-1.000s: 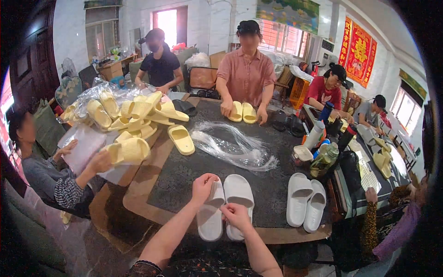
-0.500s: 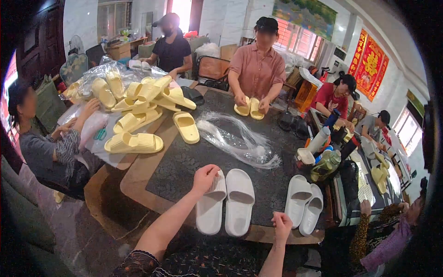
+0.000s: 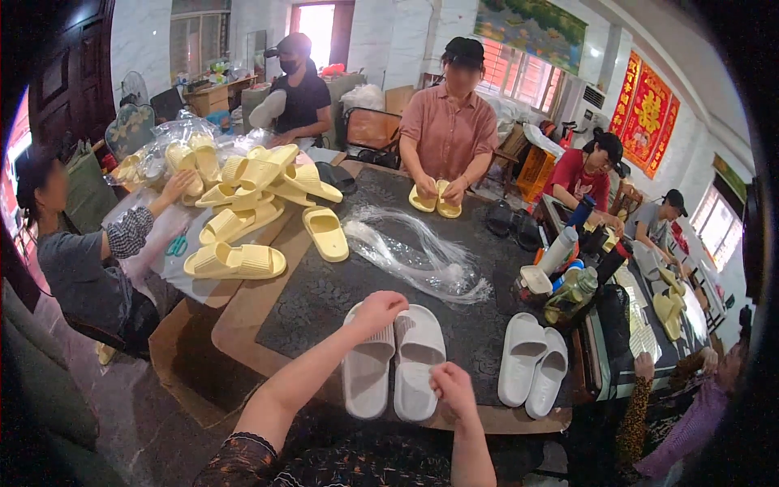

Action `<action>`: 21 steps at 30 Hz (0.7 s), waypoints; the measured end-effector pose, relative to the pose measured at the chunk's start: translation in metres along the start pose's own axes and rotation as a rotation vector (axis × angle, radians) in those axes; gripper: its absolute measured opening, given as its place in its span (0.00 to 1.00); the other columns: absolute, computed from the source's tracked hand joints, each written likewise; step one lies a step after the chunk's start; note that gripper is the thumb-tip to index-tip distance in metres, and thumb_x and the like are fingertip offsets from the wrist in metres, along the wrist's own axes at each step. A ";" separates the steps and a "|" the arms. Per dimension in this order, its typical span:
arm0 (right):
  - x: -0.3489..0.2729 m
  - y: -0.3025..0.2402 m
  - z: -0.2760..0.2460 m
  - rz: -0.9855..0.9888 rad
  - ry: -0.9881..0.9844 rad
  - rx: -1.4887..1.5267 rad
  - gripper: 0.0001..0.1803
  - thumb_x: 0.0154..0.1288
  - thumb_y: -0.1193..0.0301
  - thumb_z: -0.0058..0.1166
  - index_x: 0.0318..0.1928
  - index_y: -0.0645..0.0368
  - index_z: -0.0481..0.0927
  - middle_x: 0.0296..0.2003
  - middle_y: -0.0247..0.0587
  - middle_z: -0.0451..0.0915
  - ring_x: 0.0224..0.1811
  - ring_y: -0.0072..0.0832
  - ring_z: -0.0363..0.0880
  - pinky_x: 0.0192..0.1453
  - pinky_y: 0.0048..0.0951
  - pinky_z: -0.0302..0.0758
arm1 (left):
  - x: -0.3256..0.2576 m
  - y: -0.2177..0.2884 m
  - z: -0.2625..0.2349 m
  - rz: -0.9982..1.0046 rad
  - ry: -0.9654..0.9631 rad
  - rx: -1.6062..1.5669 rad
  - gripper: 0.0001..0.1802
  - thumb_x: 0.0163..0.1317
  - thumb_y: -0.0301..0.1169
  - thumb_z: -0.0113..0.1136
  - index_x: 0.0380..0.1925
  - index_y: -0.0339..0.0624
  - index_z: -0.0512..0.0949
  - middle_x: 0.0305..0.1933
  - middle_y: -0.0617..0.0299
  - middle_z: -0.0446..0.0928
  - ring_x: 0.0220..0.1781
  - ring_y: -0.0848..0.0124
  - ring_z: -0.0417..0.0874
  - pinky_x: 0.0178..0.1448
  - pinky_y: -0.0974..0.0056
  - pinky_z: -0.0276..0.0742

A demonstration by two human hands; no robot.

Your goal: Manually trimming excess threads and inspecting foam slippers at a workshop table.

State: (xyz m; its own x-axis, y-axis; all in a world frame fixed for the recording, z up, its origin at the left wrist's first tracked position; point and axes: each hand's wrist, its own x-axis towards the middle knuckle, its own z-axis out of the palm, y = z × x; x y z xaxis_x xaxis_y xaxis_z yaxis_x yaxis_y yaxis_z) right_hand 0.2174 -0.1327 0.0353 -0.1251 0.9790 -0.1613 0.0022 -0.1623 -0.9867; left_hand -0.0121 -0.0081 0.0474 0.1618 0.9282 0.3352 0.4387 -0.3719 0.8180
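Observation:
In front of me a pair of pale grey slippers lies side by side, toes pointing away: the left slipper (image 3: pixel 368 377) and the right slipper (image 3: pixel 419 369). Over the left one's ribbed strap is my left hand (image 3: pixel 380 312), fingers closed in a pinch; whatever is in them is too small to make out. My right hand (image 3: pixel 454 388) hangs at the outer edge of the right slipper, fingers curled together, and their tips hide anything held. Farther right rests a second grey pair (image 3: pixel 522 347). Beyond my hands lies a loose bundle of clear thin strands (image 3: pixel 414 252).
Yellow slippers (image 3: pixel 235 261) are heaped at the left, partly in clear plastic, near scissors (image 3: pixel 177 245). Bottles (image 3: pixel 560 249) crowd the right edge beside black slippers (image 3: pixel 513 226). Across the table a co-worker (image 3: pixel 450 130) handles a yellow pair; other people sit around.
My right hand has moved left, from the space beside the second pair to the right slipper. My left hand has shifted slightly right over the straps.

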 end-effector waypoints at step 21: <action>0.053 0.038 0.057 0.478 0.247 1.002 0.13 0.64 0.82 0.31 0.42 0.55 0.69 0.24 0.30 0.62 0.19 0.19 0.57 0.20 0.20 0.56 | -0.008 -0.012 0.036 -0.092 -0.340 -0.128 0.14 0.60 0.41 0.55 0.34 0.44 0.83 0.31 0.59 0.82 0.34 0.67 0.82 0.42 0.62 0.75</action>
State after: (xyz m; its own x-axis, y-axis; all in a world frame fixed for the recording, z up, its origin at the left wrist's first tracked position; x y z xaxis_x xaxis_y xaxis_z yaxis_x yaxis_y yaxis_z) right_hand 0.1542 -0.0944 -0.0092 -0.1254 0.7696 -0.6261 -0.8111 -0.4429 -0.3820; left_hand 0.0126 -0.0106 0.0180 0.4201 0.9019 0.1006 0.3545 -0.2651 0.8967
